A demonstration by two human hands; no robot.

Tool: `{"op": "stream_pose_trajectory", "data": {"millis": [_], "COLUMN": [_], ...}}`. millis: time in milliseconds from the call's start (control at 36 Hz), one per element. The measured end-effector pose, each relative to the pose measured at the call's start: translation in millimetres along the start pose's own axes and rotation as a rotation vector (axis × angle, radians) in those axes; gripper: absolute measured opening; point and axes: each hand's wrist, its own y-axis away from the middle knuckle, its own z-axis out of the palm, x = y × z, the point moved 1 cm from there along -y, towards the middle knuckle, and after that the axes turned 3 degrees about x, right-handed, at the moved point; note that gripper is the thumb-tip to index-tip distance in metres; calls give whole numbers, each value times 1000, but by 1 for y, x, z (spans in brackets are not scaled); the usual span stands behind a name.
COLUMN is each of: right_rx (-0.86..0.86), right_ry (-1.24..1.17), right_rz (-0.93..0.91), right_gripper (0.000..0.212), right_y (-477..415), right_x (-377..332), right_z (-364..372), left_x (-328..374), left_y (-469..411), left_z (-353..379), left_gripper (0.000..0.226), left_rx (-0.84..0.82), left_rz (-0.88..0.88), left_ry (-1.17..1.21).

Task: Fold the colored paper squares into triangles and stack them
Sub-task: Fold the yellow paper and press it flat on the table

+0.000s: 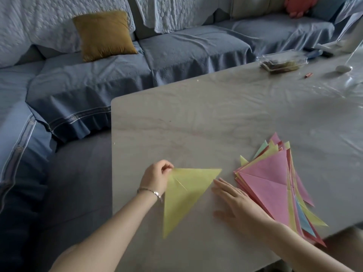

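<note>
A yellow paper folded into a triangle [183,195] lies on the grey table [216,118] near its front left part. My left hand [157,176] pinches the triangle's upper left corner. My right hand [233,201] lies flat on the table with straight fingers, its fingertips touching the triangle's right folded edge. To the right sits a fanned stack of folded triangles [275,185] in several colours, with a pink one on top. My right wrist lies over the stack's lower edge.
A clear plastic box [282,61] with dark contents, a white rounded object [343,68] and a small red item [308,75] sit at the table's far right. A blue sofa [88,81] with a mustard cushion [104,35] wraps round the table's left and far sides.
</note>
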Motion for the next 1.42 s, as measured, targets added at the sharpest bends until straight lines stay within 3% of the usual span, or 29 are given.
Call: {"op": "stream_pose_trajectory", "data": {"millis": [83, 194, 417, 556, 611, 694, 778, 1000, 1083, 1278, 1417], "right_rx": [66, 40, 226, 207, 207, 224, 252, 247, 264, 269, 229], "right_ry": [32, 122, 176, 174, 165, 154, 157, 191, 220, 217, 201], "right_rz": [47, 64, 93, 84, 72, 76, 110, 307, 371, 405, 433], "right_gripper": [67, 61, 51, 49, 51, 58, 71, 78, 80, 62, 51], "right_y": [2, -2, -18, -32, -37, -38, -33, -12, -5, 0, -4], "right_x": [-10, -24, -24, -28, -32, -34, -33, -12, -7, -5, -7], "right_z": [7, 17, 25, 36, 44, 53, 51, 35, 27, 18, 17], "left_x": [18, 36, 22, -21, -31, -35, -38, -51, -61, -74, -65], "left_y": [-26, -51, -16, 46, 58, 65, 68, 70, 72, 83, 69], "left_z": [1, 12, 22, 42, 49, 51, 52, 38, 27, 5, 2], "left_gripper": [17, 19, 35, 41, 44, 54, 49, 50, 62, 66, 37], "left_rx": [-53, -82, 187, -96, -126, -98, -79, -72, -92, -65, 79], "left_rz": [131, 230, 427, 541, 605, 564, 529, 431, 364, 243, 239], "left_ry": [-83, -114, -125, -279, -384, -419, -444, -412, -421, -485, -473]}}
